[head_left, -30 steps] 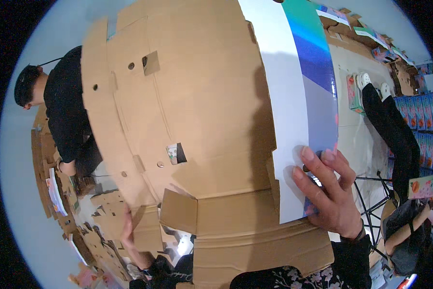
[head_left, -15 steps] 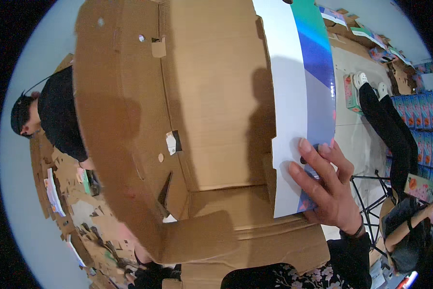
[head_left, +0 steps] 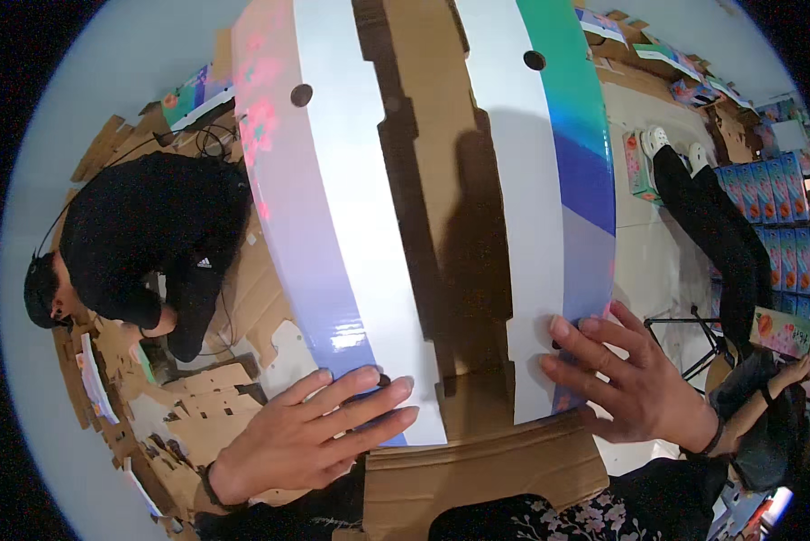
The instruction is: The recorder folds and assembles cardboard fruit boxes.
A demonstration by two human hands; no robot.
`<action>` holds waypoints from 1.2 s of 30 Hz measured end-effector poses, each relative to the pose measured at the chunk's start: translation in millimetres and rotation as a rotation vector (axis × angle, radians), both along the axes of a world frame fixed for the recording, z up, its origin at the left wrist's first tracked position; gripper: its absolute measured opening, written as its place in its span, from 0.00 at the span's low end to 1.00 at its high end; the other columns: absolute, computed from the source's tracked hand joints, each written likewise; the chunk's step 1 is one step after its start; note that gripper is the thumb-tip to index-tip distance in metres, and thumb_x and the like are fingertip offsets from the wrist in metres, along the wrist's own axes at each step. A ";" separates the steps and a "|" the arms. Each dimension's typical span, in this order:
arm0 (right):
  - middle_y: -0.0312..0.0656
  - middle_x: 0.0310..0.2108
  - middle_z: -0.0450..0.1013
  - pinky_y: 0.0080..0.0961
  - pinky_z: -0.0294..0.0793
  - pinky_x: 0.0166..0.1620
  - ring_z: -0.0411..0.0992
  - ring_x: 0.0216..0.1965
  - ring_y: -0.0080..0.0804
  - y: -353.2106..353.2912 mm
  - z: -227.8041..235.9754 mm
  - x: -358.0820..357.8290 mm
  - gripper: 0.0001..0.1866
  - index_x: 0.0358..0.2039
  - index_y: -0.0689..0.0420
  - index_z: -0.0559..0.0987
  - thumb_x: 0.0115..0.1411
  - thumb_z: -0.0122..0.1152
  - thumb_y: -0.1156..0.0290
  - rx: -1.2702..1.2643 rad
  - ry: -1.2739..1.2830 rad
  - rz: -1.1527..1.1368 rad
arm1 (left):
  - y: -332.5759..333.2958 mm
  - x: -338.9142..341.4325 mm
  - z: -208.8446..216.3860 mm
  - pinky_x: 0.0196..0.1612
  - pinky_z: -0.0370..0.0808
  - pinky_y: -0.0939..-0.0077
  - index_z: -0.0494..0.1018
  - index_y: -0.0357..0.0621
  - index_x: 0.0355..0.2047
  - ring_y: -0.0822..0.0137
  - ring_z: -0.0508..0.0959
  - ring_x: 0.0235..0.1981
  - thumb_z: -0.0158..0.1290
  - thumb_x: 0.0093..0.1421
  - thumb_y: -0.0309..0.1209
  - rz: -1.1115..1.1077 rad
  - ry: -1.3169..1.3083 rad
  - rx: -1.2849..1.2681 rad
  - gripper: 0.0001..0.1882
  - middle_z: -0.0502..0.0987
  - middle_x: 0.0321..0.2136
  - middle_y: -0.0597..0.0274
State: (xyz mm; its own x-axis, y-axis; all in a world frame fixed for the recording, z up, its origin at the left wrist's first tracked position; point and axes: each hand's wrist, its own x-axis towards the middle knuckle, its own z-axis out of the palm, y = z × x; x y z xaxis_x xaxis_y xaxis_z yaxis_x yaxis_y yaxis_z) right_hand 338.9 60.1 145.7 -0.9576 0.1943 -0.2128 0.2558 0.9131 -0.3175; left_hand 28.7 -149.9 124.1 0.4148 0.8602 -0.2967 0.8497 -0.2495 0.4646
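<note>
A large cardboard box [head_left: 441, 464] stands in front of me, its brown inside showing through a long gap between two folded-in side flaps. The left flap [head_left: 319, 180] is pink, purple and white with a round hole; the right flap [head_left: 567, 171] is green, blue and white, also with a hole. My left hand [head_left: 319, 433] lies with fingers spread on the near end of the left flap. Opposite it, my right hand [head_left: 635, 383] rests on the near end of the right flap, fingers apart. A brown near-end flap hangs toward my body.
At left a person in black [head_left: 143, 243] bends over cardboard scraps [head_left: 215, 397] on the floor. On the right, another person holds a small printed box [head_left: 782, 332] beside a black-legged stand [head_left: 684, 343]. Stacked blue boxes [head_left: 765, 194] and a person's legs [head_left: 711, 216] are farther right.
The left flap has swung over inward, its printed side now up. My left hand has come into view on it. My right hand stays on the right flap.
</note>
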 end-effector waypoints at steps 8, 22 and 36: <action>0.35 0.71 0.54 0.49 0.51 0.70 0.55 0.68 0.37 -11.6 -19.1 6.2 0.44 0.66 0.45 0.66 0.45 0.68 0.61 0.157 -0.058 0.105 | -18.4 8.2 -25.7 0.73 0.40 0.62 0.62 0.70 0.66 0.71 0.54 0.69 0.55 0.56 0.41 0.049 0.052 0.091 0.35 0.58 0.69 0.79; 0.47 0.44 0.67 0.39 0.65 0.58 0.64 0.52 0.39 -57.1 -90.2 -21.7 0.29 0.51 0.64 0.69 0.58 0.63 0.57 -0.644 1.131 -0.896 | -20.1 57.6 -90.7 0.66 0.56 0.56 0.45 0.36 0.66 0.55 0.74 0.54 0.63 0.49 0.42 1.093 -0.974 0.603 0.52 0.76 0.49 0.43; 0.49 0.51 0.61 0.33 0.66 0.54 0.65 0.50 0.37 -51.5 -94.4 -23.7 0.28 0.45 0.64 0.73 0.57 0.64 0.51 -0.448 1.053 -0.981 | -5.6 52.6 -97.1 0.67 0.50 0.45 0.60 0.33 0.59 0.42 0.55 0.68 0.36 0.67 0.55 1.017 -0.752 0.778 0.36 0.54 0.65 0.31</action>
State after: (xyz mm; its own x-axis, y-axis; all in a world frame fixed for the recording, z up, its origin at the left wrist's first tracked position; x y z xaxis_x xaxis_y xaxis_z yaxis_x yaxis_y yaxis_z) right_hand 315.2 8.7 51.3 -0.2380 0.9369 0.2561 0.1741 0.3005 -0.9377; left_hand 81.3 -155.6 27.0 -0.6037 0.7067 0.3691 0.4346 -0.0964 0.8954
